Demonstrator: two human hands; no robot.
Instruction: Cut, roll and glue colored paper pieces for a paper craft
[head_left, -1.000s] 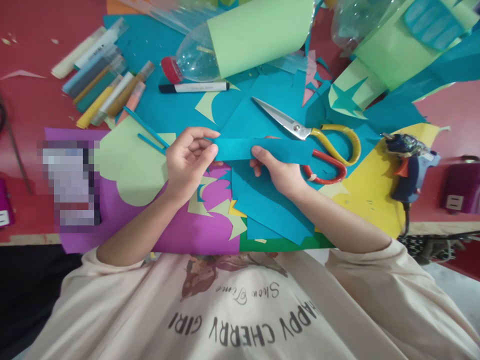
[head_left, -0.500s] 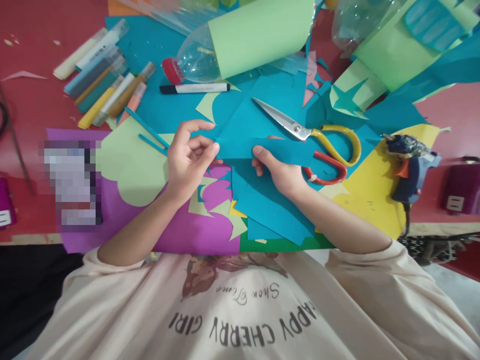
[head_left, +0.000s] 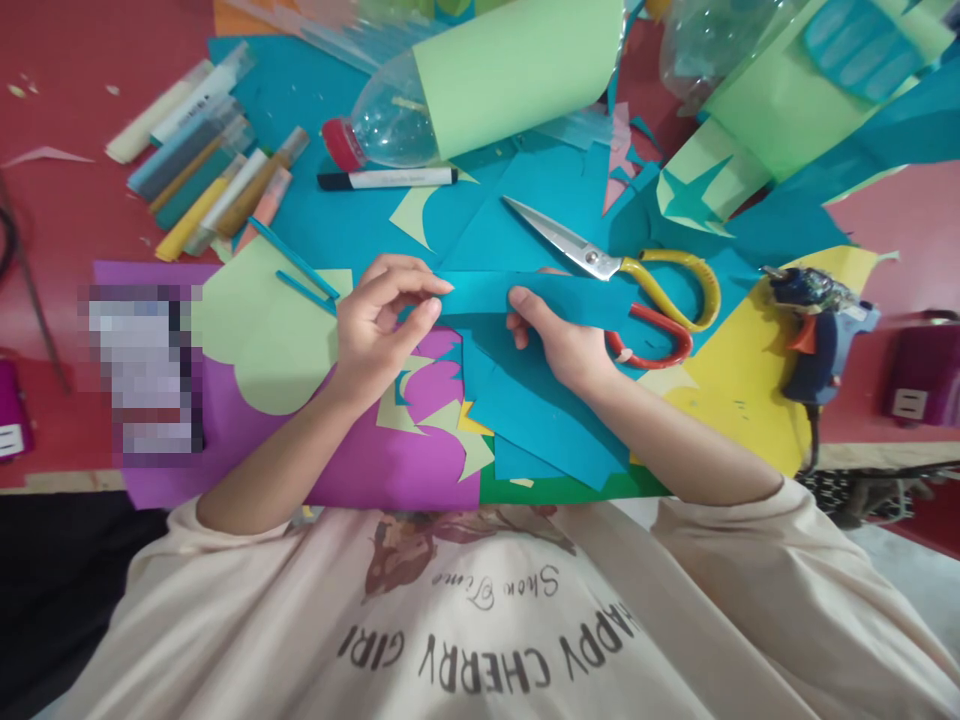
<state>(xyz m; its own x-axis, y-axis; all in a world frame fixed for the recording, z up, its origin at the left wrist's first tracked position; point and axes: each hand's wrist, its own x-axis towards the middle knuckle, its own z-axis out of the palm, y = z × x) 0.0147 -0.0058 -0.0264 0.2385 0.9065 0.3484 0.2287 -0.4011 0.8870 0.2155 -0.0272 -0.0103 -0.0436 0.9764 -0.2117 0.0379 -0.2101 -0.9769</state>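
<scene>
A strip of blue paper (head_left: 480,293) is held level above the blue sheets, stretching between my two hands. My right hand (head_left: 562,340) is closed on it, thumb on the front face and fingers mostly hidden behind. At the strip's left end, the bent fingers and thumb of my left hand (head_left: 382,325) pinch the paper. Just beyond my right hand lie scissors (head_left: 592,258) with one yellow and one red handle, their blades parted slightly. Two thin blue strips (head_left: 296,262) rest on pale green paper (head_left: 270,350) left of my left hand.
A clear bottle (head_left: 390,115) wrapped in green paper lies at the back, a black-and-white marker (head_left: 390,179) before it. Several markers (head_left: 206,150) are grouped at left. A glue gun (head_left: 817,335) sits on yellow paper at right. A blurred phone-like object (head_left: 150,375) lies on purple paper.
My left index finger has come down onto the left end of the blue paper strip, beside the thumb. My right hand keeps its hold almost unmoved.
</scene>
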